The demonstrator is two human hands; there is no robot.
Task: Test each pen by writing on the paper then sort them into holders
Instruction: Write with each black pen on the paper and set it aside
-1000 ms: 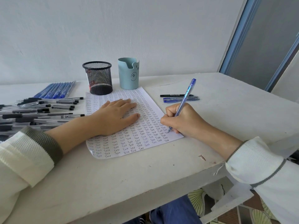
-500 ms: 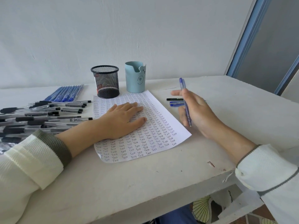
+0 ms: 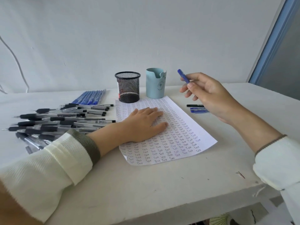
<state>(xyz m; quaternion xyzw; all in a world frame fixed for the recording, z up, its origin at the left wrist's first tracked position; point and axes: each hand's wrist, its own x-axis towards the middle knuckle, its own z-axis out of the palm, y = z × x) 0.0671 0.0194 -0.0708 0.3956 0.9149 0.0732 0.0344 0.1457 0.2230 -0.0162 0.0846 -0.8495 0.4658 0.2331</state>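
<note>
My right hand (image 3: 209, 96) is raised above the table and pinches a blue pen (image 3: 183, 76), whose end points up and left toward the light blue holder (image 3: 155, 85). A black mesh holder (image 3: 128, 86) stands just left of that one. My left hand (image 3: 144, 124) lies flat on the paper (image 3: 186, 132), which is covered with rows of the word "Test". A heap of black-grip pens (image 3: 61, 120) lies left of the paper, and a row of blue pens (image 3: 89, 97) lies behind it.
Three pens, one black and two blue (image 3: 197, 108), lie on the white table (image 3: 154, 189) right of the paper, partly behind my right hand. A white wall stands behind the holders. The table's front edge runs near my sleeves.
My right hand stopped writing, lifted the blue pen off the paper and carried it up and back toward the light blue holder. My left hand stayed flat on the paper.
</note>
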